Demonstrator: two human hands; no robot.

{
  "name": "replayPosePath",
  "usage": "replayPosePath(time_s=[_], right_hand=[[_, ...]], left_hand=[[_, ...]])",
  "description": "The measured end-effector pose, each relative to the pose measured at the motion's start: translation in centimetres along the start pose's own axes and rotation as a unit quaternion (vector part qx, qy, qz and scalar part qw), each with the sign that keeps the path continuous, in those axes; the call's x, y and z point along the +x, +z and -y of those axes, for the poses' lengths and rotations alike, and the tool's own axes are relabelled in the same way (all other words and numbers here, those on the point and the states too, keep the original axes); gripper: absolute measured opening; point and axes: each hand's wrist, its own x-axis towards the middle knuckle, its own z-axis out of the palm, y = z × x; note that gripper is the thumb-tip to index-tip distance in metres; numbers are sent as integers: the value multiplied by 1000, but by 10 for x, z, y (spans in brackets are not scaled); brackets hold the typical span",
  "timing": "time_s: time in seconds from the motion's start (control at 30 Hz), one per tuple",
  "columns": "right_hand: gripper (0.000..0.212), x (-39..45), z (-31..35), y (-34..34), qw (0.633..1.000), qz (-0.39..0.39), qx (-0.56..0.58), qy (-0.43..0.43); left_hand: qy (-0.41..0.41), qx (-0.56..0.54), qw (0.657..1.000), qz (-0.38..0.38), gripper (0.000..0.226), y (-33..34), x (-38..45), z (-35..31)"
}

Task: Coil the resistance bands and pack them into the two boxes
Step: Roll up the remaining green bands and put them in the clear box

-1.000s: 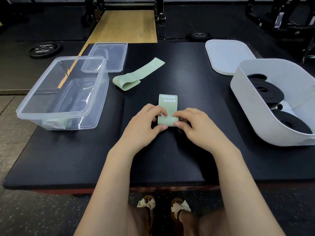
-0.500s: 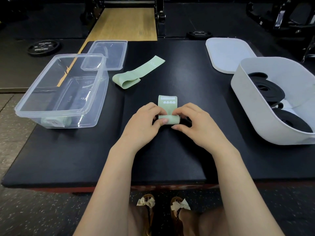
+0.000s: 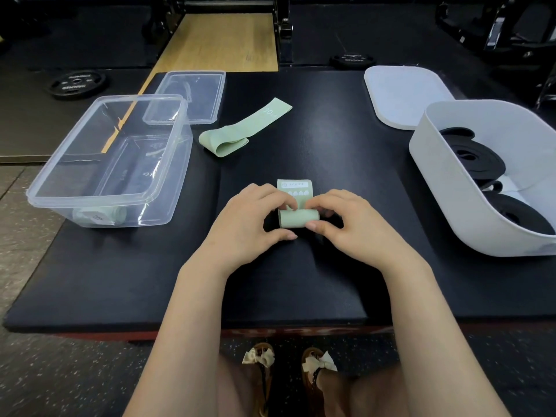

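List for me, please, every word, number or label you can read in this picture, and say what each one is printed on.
"30" then small unclear letters: on the loose green band lying flat on the table.
White label with a row of shapes under it: on the green band being rolled by the left hand and right hand; too blurred to read.
Raised lettering on the weight plate on the floor: unreadable.

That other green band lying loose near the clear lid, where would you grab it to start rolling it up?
Probably at the flat far end of the loose green band, by the printed number, coming from above with thumb and fingers across its width. That end lies as a single flat strip on the mat; the near end is folded over itself, so it is bulkier to pinch.
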Motion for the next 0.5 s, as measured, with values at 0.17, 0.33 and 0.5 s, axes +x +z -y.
replayPosePath(time_s=[0.17, 0.33, 0.5], right_hand=[[21, 0, 0, 2, 1000, -9, -6, 7], [35, -2, 2, 1, 998, -52, 21, 12], [31, 1, 3, 5, 998, -56, 4, -4]], left_hand=[[-26, -21, 999, -11, 24, 2, 2, 0], [-57, -19, 998, -15, 21, 6, 5, 1], [-67, -10, 998, -5, 25, 6, 7, 0]])
